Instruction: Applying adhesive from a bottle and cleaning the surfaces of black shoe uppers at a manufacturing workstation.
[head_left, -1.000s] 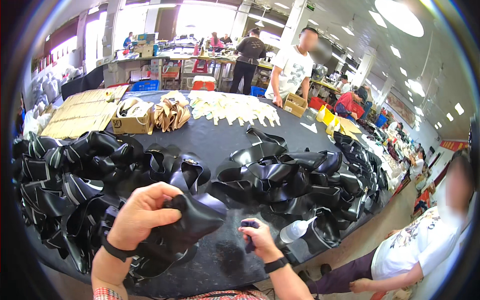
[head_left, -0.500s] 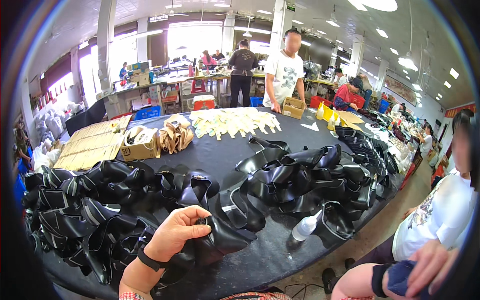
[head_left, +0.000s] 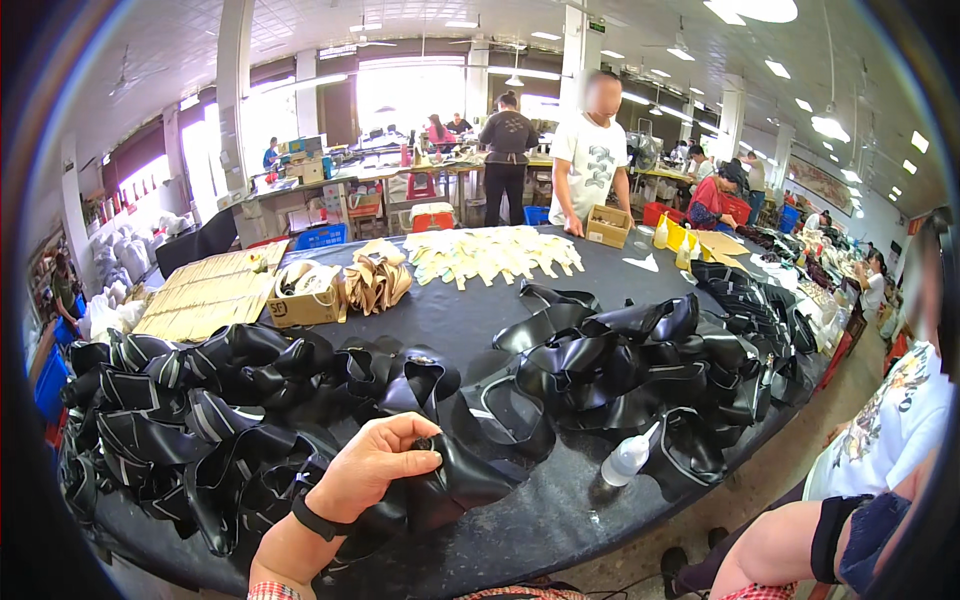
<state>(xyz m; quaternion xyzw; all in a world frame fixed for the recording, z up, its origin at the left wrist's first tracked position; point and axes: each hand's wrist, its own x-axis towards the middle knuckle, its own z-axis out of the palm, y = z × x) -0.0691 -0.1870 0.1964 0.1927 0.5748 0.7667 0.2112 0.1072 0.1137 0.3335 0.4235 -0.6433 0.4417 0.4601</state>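
My left hand (head_left: 385,465), with a black band at its wrist, pinches the edge of a glossy black leather-like piece (head_left: 468,485) between thumb and fingers. A small dark round part shows at the fingertips. The piece hangs over the near side of the black-covered table (head_left: 560,545). My right forearm reaches toward the lower right rim, a black band (head_left: 835,540) near its wrist. Beyond that band is dark blue cloth (head_left: 872,540); the right hand's fingers cannot be made out there. A white squeeze bottle (head_left: 625,458) with a pointed nozzle stands right of the black piece.
Black leather-like pieces are heaped at left (head_left: 215,410) and at right (head_left: 620,370). Farther back lie tan strips (head_left: 205,295), an open carton (head_left: 303,308) and pale cut pieces (head_left: 490,252). One person (head_left: 592,160) stands across the table, another (head_left: 880,430) close at right.
The whole view has shifted, so the scene sits farther right and lower. My left hand keeps its pinch. My right forearm reaches nearer the rim, and fingers seen beside the blue cloth no longer show clearly.
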